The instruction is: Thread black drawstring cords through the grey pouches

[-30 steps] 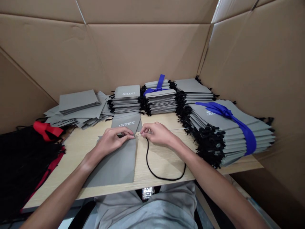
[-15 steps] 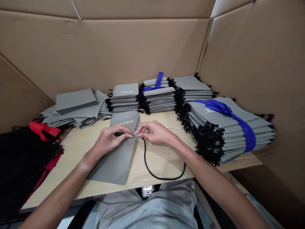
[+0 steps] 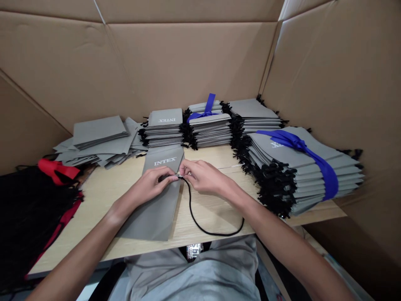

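A long flat grey fabric piece printed INTEX [image 3: 156, 217] lies on the table in front of me. My left hand [image 3: 152, 184] is over it, thumb and fingers pinched on its right edge. Right beside it, my right hand [image 3: 203, 176] pinches the end of a black cord [image 3: 216, 234] against that edge; the fingertips of both hands nearly meet. A tiny pale bit shows between them, too small to make out. From the fingers the cord hangs in a loose loop across the wood toward my right forearm.
Behind stand stacks of grey INTEX pieces with black cord ends [image 3: 164, 129], some tied with blue ribbon [image 3: 322, 171]. Loose grey pieces [image 3: 100, 133] lie at the left, near a black cord bundle [image 3: 34, 221] with a red ribbon [image 3: 58, 171]. Cardboard walls [image 3: 188, 62] enclose the table [image 3: 106, 188].
My left fingertips have shifted slightly right, closer to the right hand. The INTEX print is now fully uncovered. The cord's loop has hardly moved.
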Motion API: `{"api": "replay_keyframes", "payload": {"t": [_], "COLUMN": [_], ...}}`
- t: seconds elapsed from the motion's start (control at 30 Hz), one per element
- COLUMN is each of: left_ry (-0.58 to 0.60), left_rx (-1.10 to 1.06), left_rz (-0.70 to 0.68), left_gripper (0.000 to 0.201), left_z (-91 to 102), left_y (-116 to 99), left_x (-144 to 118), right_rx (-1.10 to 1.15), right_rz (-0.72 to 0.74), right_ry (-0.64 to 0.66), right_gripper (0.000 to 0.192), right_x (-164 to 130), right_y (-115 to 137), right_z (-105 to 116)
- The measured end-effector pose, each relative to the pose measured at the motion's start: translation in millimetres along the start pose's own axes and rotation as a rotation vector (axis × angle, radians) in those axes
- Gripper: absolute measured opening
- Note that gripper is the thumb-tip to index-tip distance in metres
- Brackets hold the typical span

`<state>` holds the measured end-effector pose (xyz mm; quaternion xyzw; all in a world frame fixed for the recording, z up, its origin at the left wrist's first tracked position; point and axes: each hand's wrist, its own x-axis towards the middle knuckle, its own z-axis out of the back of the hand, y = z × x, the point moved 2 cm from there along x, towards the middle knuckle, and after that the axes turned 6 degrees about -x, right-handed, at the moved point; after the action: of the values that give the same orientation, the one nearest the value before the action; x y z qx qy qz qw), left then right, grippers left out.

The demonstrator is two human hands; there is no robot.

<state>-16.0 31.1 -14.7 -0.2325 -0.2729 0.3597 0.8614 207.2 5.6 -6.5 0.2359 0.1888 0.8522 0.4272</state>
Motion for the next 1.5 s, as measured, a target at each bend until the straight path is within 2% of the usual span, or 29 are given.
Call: {"api": "replay_keyframes", "payload": {"t": [0.2,0.43,0.7,1.0,1.1,1.23,1.33,1.4,1.5], "left_ry": [0.011,-0.099,-0.159,-0.256,-0.257,-0.2,-0.201,-0.225,-0.265], "left_rx": [0.022,0.013,-0.008,0.018,0.055,0.107,0.112,0.112,0.125], "left_rz": [-0.018,0.012,0.069,0.013,-0.05,-0.097,-0.08,-0.063,-0.041], "left_gripper": [0.034,0.038,0.039,0.031,0.031,0.033,0.035,0.036,0.038], "left_z": [-6.3,2.1,1.8,-1.4,-5.0,-10.4,-8.5,-4.5,0.3], "left_y": [-0.2,-2.1,-5.7,-5.3,-7.1,-8.4,-7.5,-6.6,-5.5], "left_x": [-1.3,-0.9,-2.3,-5.2,-5.4,-1.6,2.5,3.9,3.4], "right_rx": [-0.111,-0.106,-0.072,-0.074,-0.06,-0.04,-0.062,-0.149,-0.306], "right_rz": [0.015,-0.013,0.134,0.114,0.091,0.062,0.018,-0.079,-0.225], "right_ry": [-0.016,-0.133,-0.17,-0.185,-0.18,-0.15,-0.159,-0.177,-0.194], "right_gripper": [0.019,0.008,0.021,0.021,0.022,0.022,0.017,0.007,0.029], "right_x": [1.2,2.4,3.7,6.0,7.7,10.1,8.3,5.0,0.2], "right_y": [-0.3,-1.7,-6.8,-6.1,-5.2,-2.2,-4.3,-9.7,-17.1], "right_z": [-8.3,-2.1,-1.3,0.0,-2.7,-6.4,0.3,10.1,24.0]}}
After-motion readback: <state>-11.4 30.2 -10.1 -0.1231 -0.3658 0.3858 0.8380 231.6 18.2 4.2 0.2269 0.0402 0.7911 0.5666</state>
